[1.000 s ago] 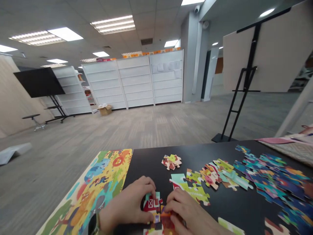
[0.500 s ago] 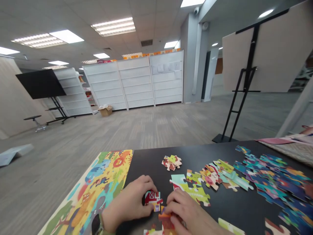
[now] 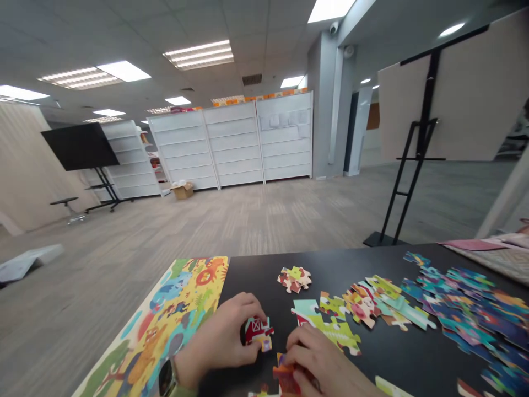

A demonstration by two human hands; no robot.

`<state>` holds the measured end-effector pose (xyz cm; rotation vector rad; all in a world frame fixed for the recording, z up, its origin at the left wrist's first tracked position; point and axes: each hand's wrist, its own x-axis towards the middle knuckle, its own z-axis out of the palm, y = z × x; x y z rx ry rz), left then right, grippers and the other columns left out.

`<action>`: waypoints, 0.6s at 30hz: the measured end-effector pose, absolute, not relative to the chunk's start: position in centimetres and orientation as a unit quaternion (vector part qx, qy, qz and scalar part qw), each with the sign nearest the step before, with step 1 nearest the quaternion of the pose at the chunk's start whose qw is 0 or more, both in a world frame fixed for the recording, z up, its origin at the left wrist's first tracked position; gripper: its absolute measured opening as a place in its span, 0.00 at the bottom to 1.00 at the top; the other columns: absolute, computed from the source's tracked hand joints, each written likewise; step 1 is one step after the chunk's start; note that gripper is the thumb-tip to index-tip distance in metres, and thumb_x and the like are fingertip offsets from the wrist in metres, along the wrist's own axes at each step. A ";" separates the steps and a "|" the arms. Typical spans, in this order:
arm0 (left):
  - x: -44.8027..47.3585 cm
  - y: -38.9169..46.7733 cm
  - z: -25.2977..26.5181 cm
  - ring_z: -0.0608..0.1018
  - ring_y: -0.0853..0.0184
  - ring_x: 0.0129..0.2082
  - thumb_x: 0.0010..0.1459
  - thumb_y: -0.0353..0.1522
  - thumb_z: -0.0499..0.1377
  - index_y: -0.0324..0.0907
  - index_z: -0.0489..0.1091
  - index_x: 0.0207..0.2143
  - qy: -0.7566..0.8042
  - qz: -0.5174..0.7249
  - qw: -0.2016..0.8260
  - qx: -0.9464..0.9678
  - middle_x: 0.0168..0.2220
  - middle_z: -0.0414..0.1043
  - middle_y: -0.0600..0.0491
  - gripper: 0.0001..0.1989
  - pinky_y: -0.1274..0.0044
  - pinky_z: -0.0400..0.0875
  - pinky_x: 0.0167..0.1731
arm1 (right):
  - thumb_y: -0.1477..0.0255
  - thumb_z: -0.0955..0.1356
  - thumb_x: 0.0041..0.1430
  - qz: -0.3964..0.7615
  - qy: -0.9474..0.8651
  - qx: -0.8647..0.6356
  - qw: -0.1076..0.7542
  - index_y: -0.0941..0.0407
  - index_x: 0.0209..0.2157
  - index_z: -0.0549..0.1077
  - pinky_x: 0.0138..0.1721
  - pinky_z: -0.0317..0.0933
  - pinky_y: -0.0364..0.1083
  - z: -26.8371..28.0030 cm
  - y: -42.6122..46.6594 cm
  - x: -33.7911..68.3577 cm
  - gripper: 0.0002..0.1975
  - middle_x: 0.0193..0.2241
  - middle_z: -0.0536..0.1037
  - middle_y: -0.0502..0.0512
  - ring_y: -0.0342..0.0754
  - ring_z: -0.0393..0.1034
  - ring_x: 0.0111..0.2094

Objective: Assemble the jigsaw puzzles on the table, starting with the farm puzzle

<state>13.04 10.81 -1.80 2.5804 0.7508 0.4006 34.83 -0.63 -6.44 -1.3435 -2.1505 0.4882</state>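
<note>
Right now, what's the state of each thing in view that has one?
Left hand: curled, holding barn piece
Barn piece: held, apart from orange piece
Right hand: curled, fingers on orange piece
Orange piece: partly covered by right hand
Blue pieces: heaped, overlapping
Animal picture: lying face up
Screen: dark
Ceiling light: lit
Cardboard box: open, white contents showing

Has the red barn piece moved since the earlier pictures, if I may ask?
Yes: in the left hand, the red barn piece has shifted forward, closer to the small puzzle pile.
</note>
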 end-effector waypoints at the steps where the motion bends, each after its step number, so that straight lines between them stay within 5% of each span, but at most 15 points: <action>1: 13.2 10.6 -1.8 0.75 0.65 0.42 0.45 0.26 0.64 0.47 0.74 0.40 0.263 0.132 0.217 0.931 0.42 0.73 0.56 0.17 0.76 0.69 0.44 | 0.84 0.64 0.54 0.180 -0.801 -0.501 0.274 0.54 0.39 0.78 0.46 0.64 0.48 -6.4 -0.7 34.8 0.16 0.41 0.77 0.55 0.50 0.70 0.43; 12: 13.3 10.9 -2.3 0.76 0.64 0.45 0.52 0.32 0.72 0.51 0.79 0.42 0.242 0.075 0.252 0.934 0.45 0.75 0.57 0.14 0.76 0.68 0.48 | 0.83 0.64 0.56 0.180 -0.803 -0.500 0.270 0.53 0.38 0.77 0.48 0.64 0.48 -6.3 -1.1 35.0 0.15 0.40 0.77 0.55 0.49 0.71 0.42; 18: 12.6 11.8 -1.9 0.76 0.67 0.48 0.62 0.24 0.57 0.50 0.76 0.48 0.241 0.140 0.277 0.920 0.49 0.74 0.55 0.16 0.77 0.68 0.52 | 0.83 0.65 0.53 0.180 -0.801 -0.508 0.260 0.53 0.38 0.78 0.47 0.65 0.47 -6.2 -1.1 34.9 0.16 0.41 0.77 0.54 0.50 0.71 0.43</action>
